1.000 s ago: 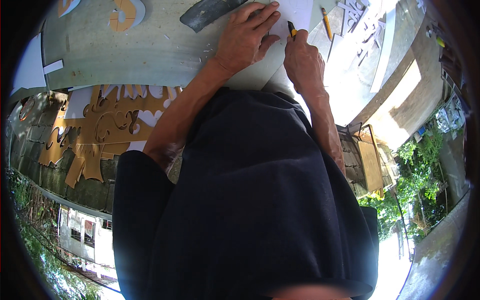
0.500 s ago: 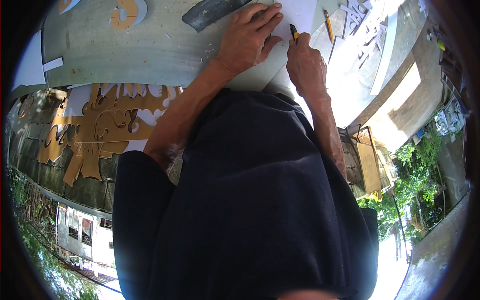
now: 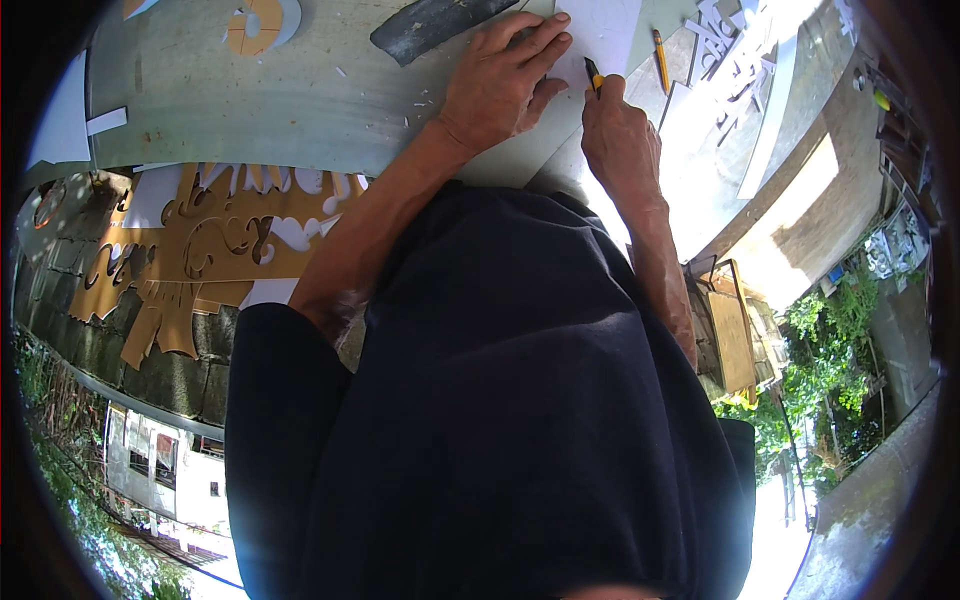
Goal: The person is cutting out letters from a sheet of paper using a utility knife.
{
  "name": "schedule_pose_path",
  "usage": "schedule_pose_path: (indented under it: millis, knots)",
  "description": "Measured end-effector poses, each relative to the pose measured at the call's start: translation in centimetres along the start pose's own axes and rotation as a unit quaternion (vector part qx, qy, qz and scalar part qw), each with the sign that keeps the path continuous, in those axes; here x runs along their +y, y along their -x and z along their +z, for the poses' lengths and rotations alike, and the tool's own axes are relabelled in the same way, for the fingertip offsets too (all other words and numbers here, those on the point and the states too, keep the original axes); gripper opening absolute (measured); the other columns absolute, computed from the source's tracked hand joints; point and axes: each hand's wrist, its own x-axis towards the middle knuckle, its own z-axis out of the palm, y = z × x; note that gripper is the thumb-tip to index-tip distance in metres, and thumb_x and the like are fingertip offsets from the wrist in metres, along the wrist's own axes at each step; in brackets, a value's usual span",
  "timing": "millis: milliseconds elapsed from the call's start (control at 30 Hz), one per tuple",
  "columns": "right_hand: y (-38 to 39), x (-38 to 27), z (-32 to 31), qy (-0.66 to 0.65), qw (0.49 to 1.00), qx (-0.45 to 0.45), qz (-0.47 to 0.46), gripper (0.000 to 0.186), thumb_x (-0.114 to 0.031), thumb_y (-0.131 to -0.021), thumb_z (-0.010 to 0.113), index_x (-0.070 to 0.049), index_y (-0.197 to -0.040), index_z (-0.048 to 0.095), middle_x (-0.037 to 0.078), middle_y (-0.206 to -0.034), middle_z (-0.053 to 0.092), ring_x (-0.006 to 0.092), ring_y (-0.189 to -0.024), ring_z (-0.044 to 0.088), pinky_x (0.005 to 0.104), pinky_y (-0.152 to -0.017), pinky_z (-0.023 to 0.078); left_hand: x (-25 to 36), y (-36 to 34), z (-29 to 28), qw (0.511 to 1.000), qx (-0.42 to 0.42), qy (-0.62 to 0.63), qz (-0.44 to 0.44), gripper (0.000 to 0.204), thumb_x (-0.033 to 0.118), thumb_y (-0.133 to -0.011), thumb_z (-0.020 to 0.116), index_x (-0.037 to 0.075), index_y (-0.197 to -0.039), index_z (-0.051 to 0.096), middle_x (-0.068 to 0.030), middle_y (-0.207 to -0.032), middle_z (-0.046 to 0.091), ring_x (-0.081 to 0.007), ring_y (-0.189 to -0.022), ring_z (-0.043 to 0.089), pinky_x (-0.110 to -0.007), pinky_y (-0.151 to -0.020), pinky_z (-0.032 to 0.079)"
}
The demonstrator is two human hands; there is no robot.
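A utility knife (image 3: pixel 594 75) with a yellow and black body is gripped in my right hand (image 3: pixel 620 130), its dark tip angled down at a white sheet (image 3: pixel 607 32). Just left of it, my left hand (image 3: pixel 503 82) lies with fingers stretched out, the fingertips at the sheet's left edge. Behind the left hand is a long dark grey slab (image 3: pixel 432 28), perhaps a sharpening stone. A yellow pencil (image 3: pixel 661 62) lies to the right of the sheet. What the blade's very point touches is too small to make out.
White cut-out letters (image 3: pixel 722 45) are heaped at the right, beside a curved white strip (image 3: pixel 771 125). A brown and white curved cut-out (image 3: pixel 252 28) lies on the table (image 3: pixel 250 110) at far left. Below the table's edge, left, are brown scrap sheets (image 3: pixel 205 240) with cut-out shapes. A wooden chair (image 3: pixel 733 335) stands at right.
The knife and my right hand sit slightly lower and further right in the picture. The whole view has shifted a little; my left hand keeps its place beside the sheet.
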Motion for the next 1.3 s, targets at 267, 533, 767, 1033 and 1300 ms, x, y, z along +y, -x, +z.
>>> schedule_pose_path:
  millis: [267,533,767,1033,1300]
  knots:
    - [0.0,0.8,-0.1,0.023,1.0,-0.005,-0.019,0.019,-0.025,-0.109,0.046,-0.006,-0.107,0.042,0.027,-0.073,0.069,0.0476,-0.072,0.07,0.0574,-0.065,0.055,0.1,-0.1,-0.1,1.0,-0.004,-0.003,-0.001,0.05,0.023,-0.082,0.082,0.006,-0.128,0.069,0.0024,-0.149,0.057,-0.0227,-0.127,0.051,-0.041,-0.105,0.043]
    - [-0.1,0.6,-0.9,0.053,0.998,-0.027,-0.02,0.02,-0.025,-0.109,0.047,-0.006,-0.107,0.043,0.024,-0.075,0.07,0.0456,-0.072,0.071,0.0553,-0.066,0.055,0.6,-0.3,-0.6,1.0,-0.005,-0.009,0.008,0.05,0.022,-0.082,0.082,0.006,-0.127,0.069,0.0033,-0.149,0.057,-0.0225,-0.127,0.051,-0.041,-0.105,0.043]
    - [-0.1,0.6,-1.6,0.061,0.997,-0.046,-0.031,0.019,-0.022,-0.108,0.047,-0.004,-0.103,0.045,0.024,-0.078,0.071,0.0447,-0.076,0.072,0.0536,-0.067,0.055,0.5,-0.4,-0.5,1.0,0.009,-0.001,0.012,0.049,0.022,-0.082,0.082,0.007,-0.127,0.069,0.0034,-0.148,0.058,-0.0224,-0.127,0.051,-0.041,-0.105,0.043]
    - [-0.2,0.9,-2.1,0.082,0.994,-0.051,-0.048,0.018,-0.022,-0.108,0.046,-0.004,-0.104,0.044,0.02,-0.083,0.072,0.0442,-0.077,0.072,0.0525,-0.066,0.055,0.5,-0.5,-0.6,1.0,0.004,-0.008,0.016,0.049,0.021,-0.082,0.081,0.007,-0.127,0.069,0.0033,-0.148,0.058,-0.0229,-0.126,0.051,-0.04,-0.105,0.042]
    - [-0.5,0.9,-3.0,0.052,0.994,-0.094,-0.027,0.022,-0.024,-0.108,0.048,-0.003,-0.105,0.045,0.026,-0.079,0.07,0.0471,-0.075,0.07,0.0556,-0.069,0.053,0.7,-1.0,-1.2,0.998,-0.046,-0.048,0.012,0.049,0.019,-0.081,0.081,0.01,-0.128,0.07,0.0075,-0.149,0.057,-0.0234,-0.126,0.051,-0.041,-0.103,0.042]
